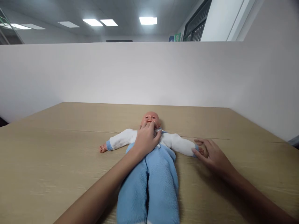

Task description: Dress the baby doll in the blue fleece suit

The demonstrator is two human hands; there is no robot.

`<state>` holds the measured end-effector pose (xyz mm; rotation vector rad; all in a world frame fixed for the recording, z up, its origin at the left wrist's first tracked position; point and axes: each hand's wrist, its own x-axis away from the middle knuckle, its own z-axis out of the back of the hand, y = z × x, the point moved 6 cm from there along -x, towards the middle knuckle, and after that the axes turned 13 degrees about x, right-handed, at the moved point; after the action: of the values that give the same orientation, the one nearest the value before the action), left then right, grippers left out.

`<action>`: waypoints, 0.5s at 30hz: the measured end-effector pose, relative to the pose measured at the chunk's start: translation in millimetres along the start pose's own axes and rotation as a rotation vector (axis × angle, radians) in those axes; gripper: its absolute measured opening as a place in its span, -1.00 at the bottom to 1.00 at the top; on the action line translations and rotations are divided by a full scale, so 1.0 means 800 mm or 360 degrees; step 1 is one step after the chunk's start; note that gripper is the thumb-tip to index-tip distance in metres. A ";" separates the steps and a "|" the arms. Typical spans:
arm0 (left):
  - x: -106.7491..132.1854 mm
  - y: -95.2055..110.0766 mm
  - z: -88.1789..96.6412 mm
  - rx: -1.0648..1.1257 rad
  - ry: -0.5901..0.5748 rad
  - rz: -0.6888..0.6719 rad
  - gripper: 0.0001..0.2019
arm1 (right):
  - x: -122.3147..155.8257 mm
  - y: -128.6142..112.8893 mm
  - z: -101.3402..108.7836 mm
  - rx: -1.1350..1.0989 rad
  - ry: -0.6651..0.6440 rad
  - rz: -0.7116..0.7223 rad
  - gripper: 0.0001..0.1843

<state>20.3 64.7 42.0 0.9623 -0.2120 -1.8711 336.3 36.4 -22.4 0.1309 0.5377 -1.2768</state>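
Observation:
A baby doll (161, 174) lies on its back on the table, head at the far end and arms spread out. It wears fuzzy light-blue trousers (161, 183) and a white top (183, 146) with blue cuffs. Across the doll's chest rests my left hand (147, 138), its fingers by the chin and neck and its thumb apart. The collar is partly hidden beneath it. My right hand (213, 157) is at the end of the doll's arm on the right, thumb against the blue cuff and fingers curved round the small doll hand (201, 151).
The wooden-toned table (70, 177) stretches to both sides, with seams across its top. A white partition (144, 74) rises behind it and at the right. Ceiling lights (148, 21) and a dark window grille (197, 20) show beyond.

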 end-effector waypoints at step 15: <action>0.126 -0.113 0.071 0.0646 -0.0131 0.0368 -0.70 | -0.013 -0.162 -0.034 -0.1159 -0.0755 0.0024 -0.59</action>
<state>-102.3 12.6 -20.2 1.0789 -0.7436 -1.6854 205.2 17.2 -15.4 -0.7556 0.5522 -0.9824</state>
